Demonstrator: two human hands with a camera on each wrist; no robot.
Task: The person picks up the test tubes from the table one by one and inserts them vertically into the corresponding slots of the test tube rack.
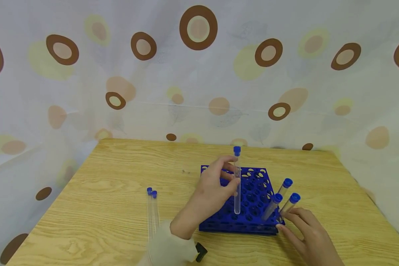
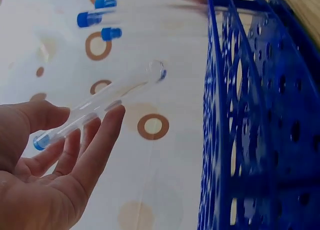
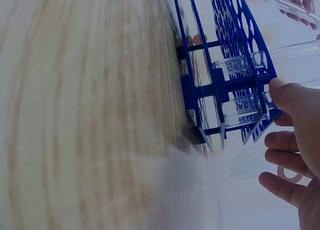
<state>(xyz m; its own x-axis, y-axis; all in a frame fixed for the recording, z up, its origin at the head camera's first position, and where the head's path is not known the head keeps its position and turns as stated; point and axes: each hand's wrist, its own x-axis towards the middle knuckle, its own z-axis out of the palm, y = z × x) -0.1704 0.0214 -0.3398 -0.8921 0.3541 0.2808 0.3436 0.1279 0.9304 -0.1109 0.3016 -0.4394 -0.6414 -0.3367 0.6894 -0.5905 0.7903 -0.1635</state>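
Observation:
A clear test tube with a blue cap stands upright between the thumb and fingers of my left hand. Its rounded bottom overlaps the blue test tube rack in the head view; the left wrist view shows the tube bottom apart from the rack's top plate. At the rack's right front corner, my right hand grips the edge, thumb in front, other fingers loosely spread in the right wrist view. Three capped tubes, one with its cap nearest that hand, sit leaning in the rack's right side.
Two more capped tubes lie side by side on the wooden table, left of my left forearm, which hides their lower ends. A small pale bit lies behind the hand. A patterned curtain hangs behind the table.

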